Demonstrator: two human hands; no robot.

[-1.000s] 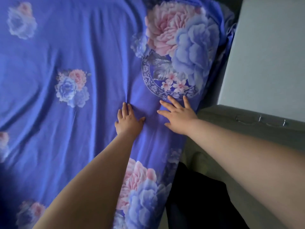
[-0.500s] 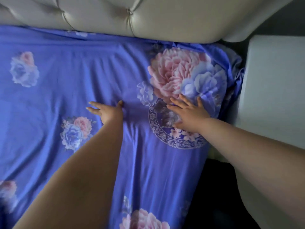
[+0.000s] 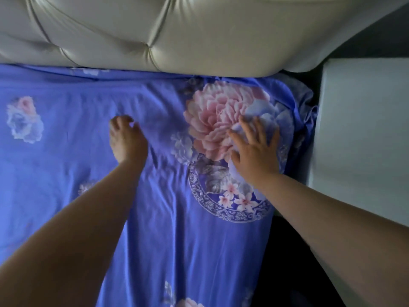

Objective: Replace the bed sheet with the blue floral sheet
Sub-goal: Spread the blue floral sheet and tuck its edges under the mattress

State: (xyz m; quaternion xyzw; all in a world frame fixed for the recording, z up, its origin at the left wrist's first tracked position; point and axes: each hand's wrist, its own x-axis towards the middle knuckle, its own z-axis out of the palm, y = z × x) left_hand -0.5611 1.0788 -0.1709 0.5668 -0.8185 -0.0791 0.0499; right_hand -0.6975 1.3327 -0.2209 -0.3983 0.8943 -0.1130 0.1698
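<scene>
Blue floral sheet (image 3: 172,218) spread over the bed, up to the padded headboard (image 3: 199,34).
Right hand (image 3: 254,151) lies flat, fingers (image 3: 245,129) splayed, on the pink bloom; left hand (image 3: 126,140) rests beside it, fingers loosely bent, holding nothing.

1. There is a single view, from a wide-angle camera worn on the person's head; no second view shares the scene.
2. It looks forward and steeply down over the bed, toward the tufted headboard (image 3: 155,34), which runs along the top edge.
3. The blue floral sheet (image 3: 66,173) fills the lower left and middle, seen from close above.
4. Both forearms enter from the bottom corners, large and near the lens; the left hand (image 3: 127,140) and right hand (image 3: 254,156) lie mid-picture.
5. The bed's right edge and a pale bedside surface (image 3: 363,129) fall at the right side.
6. Lines bow near the borders.
</scene>
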